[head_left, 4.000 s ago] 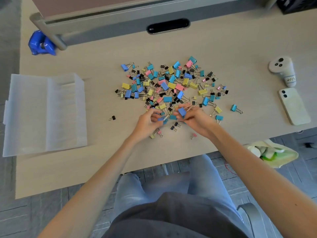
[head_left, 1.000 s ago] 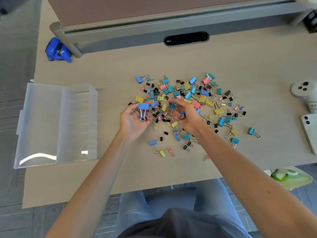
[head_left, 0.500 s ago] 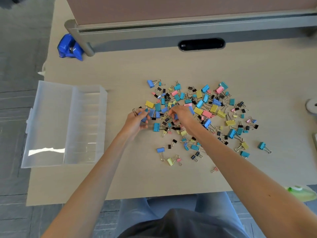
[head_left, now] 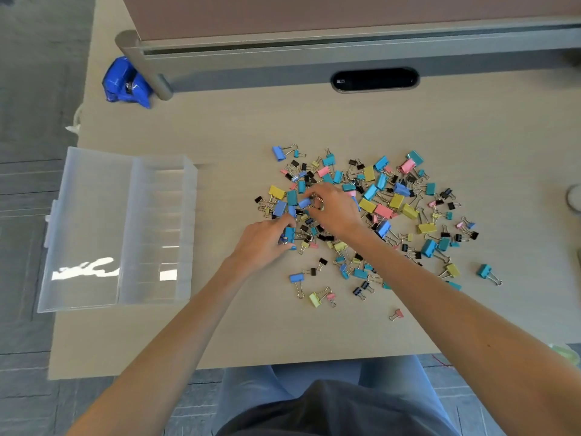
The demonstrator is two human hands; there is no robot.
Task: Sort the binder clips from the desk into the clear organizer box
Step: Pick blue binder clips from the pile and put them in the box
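- Since half a second ago, the left hand [head_left: 261,243] has slid from the left fringe of the pile of binder clips [head_left: 377,209] toward its near-left corner. The right hand [head_left: 338,212] has reached further across into the pile's left part.
- Left hand: its fingers curl round a few blue clips [head_left: 289,236]. I read it as the storing hand, gathering one colour so that a single trip fills a compartment.
- Right hand: its fingertips pinch a light-blue clip [head_left: 304,202] in the pile's left part, just beyond the left hand. I judge it to be the picker, feeding matches across.
- From my seat the two hands work close together, which keeps each hand-over short.
- The pile lies spread on the desk [head_left: 220,325] with its colours mixed: blue, teal, yellow, pink and black. Most of the sorting lies ahead, I reckon.
- The clear organizer box [head_left: 157,215] sits well to the left of the pile. Its lid lies open flat on the side away from the pile, so the divided half faces the hands. I see no clip in it.
- Beyond the pile and to its left lies a blue object [head_left: 125,81] that I cannot identify. Straight beyond the pile is a dark cable slot [head_left: 374,79].
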